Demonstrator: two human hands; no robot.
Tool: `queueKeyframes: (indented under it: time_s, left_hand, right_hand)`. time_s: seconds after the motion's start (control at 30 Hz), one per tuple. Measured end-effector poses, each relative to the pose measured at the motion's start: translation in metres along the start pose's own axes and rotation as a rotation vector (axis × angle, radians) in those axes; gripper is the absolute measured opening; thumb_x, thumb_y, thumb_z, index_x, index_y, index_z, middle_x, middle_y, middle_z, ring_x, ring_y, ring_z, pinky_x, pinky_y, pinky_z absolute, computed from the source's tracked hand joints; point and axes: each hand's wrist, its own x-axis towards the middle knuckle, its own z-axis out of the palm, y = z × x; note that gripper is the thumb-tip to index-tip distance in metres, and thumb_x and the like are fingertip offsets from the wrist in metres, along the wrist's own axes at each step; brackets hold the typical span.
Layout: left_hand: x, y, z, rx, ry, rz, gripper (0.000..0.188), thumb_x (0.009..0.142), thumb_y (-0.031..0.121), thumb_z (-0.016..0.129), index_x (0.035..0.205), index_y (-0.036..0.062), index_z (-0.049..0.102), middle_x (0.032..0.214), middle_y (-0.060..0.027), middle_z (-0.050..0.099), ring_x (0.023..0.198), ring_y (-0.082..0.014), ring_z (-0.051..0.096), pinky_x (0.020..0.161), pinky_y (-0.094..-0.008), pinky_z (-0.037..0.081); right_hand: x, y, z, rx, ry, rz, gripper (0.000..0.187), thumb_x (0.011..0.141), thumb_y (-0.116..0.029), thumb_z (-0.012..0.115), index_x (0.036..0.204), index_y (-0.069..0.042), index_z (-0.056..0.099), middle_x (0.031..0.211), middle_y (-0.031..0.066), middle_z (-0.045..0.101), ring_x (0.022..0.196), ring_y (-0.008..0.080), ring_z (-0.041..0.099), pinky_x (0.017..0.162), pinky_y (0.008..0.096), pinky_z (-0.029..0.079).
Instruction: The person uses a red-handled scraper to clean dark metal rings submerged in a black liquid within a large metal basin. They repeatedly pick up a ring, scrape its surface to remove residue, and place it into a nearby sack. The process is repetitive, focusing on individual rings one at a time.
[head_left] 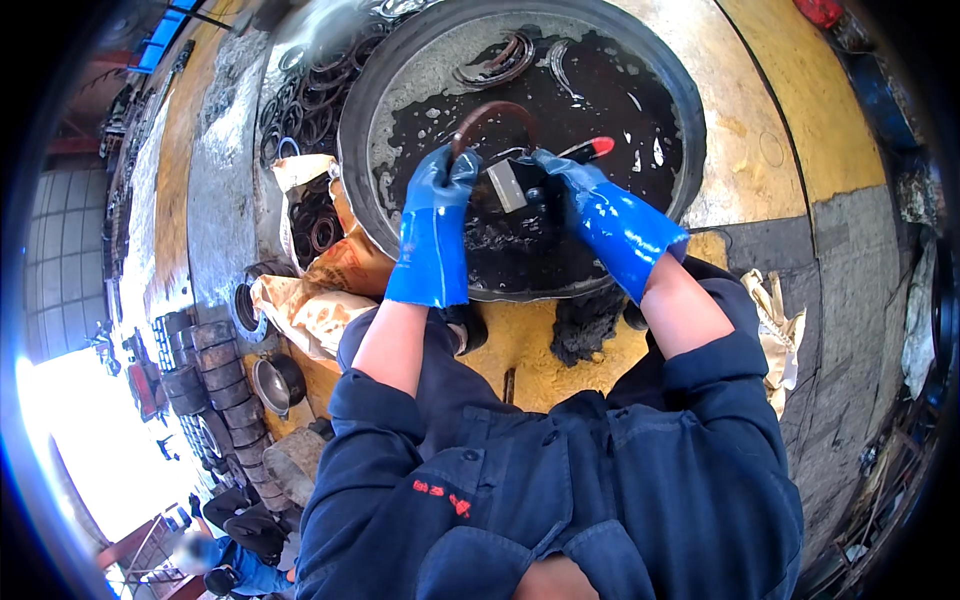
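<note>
My left hand, in a blue rubber glove, is closed on the left side of a reddish-brown ring. The glove's fingers wrap its lower left. My right hand, gloved alike, has its fingertips closed at the ring's right side. Both hands are over a wide round basin of dark, foamy liquid. Between the gloves shows a grey rectangular block; whether it rests on something is hidden. Just beyond my right fingers lies a black handle-like piece with a red end. Thin rings lie at the basin's far side.
Many dark rings are heaped left of the basin, beside a torn paper sack. A metal pot and stacked dark cylinders stand further left. A crumpled sack lies right of my leg. Another person is at lower left.
</note>
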Motion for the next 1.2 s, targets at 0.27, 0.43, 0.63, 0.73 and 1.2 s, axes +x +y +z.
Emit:
queueKeyframes:
  time_s: [0.27, 0.43, 0.63, 0.73, 1.2]
  left_hand:
    - [0.014, 0.005, -0.002, -1.055, -0.089, -0.476, 0.026, 0.101, 0.021, 0.061, 0.116, 0.0000, 0.064, 0.109, -0.0179, 0.072, 0.103, -0.0268, 0.070, 0.092, -0.0396, 0.058]
    - [0.007, 0.012, -0.008, -0.587, -0.195, -0.540, 0.033, 0.095, 0.025, 0.070, 0.119, 0.0036, 0.065, 0.108, -0.0121, 0.073, 0.094, -0.0235, 0.070, 0.083, -0.0334, 0.055]
    - [0.018, 0.032, -0.012, 0.487, 0.140, 0.565, 0.054, 0.076, 0.031, 0.081, 0.123, 0.0113, 0.065, 0.121, -0.0143, 0.069, 0.109, -0.0364, 0.067, 0.092, -0.0436, 0.054]
    - [0.015, 0.018, -0.006, 0.508, -0.060, 0.660, 0.047, 0.075, 0.025, 0.079, 0.119, 0.0135, 0.069, 0.118, -0.0128, 0.070, 0.108, -0.0347, 0.067, 0.092, -0.0423, 0.056]
    - [0.015, 0.001, -0.025, 0.059, -0.280, -0.204, 0.038, 0.096, 0.031, 0.067, 0.116, -0.0011, 0.068, 0.098, -0.0097, 0.073, 0.085, -0.0131, 0.066, 0.080, -0.0294, 0.050]
  right_hand:
    - [0.002, -0.011, -0.019, -0.620, -0.008, -0.500, 0.051, 0.087, -0.047, 0.078, 0.108, -0.001, 0.073, 0.097, 0.0092, 0.072, 0.085, 0.0154, 0.066, 0.077, 0.0322, 0.052]
    - [-0.005, -0.030, -0.021, -0.776, -0.104, -0.383, 0.052, 0.085, -0.045, 0.081, 0.110, 0.000, 0.072, 0.094, 0.0083, 0.072, 0.085, 0.0151, 0.066, 0.081, 0.0330, 0.052]
    - [-0.039, -0.036, 0.002, -1.823, 0.041, -0.869, 0.024, 0.086, -0.030, 0.073, 0.105, -0.016, 0.073, 0.096, 0.0108, 0.073, 0.094, 0.0325, 0.069, 0.083, 0.0426, 0.054]
    - [-0.034, -0.036, 0.010, -2.103, 0.023, -0.801, 0.021, 0.083, -0.025, 0.072, 0.102, -0.016, 0.072, 0.097, 0.0103, 0.072, 0.097, 0.0344, 0.069, 0.083, 0.0449, 0.055]
    - [-0.029, -0.043, -0.004, -1.368, 0.004, -0.742, 0.023, 0.093, -0.023, 0.072, 0.113, -0.011, 0.074, 0.103, 0.0102, 0.075, 0.094, 0.0210, 0.071, 0.086, 0.0336, 0.055]
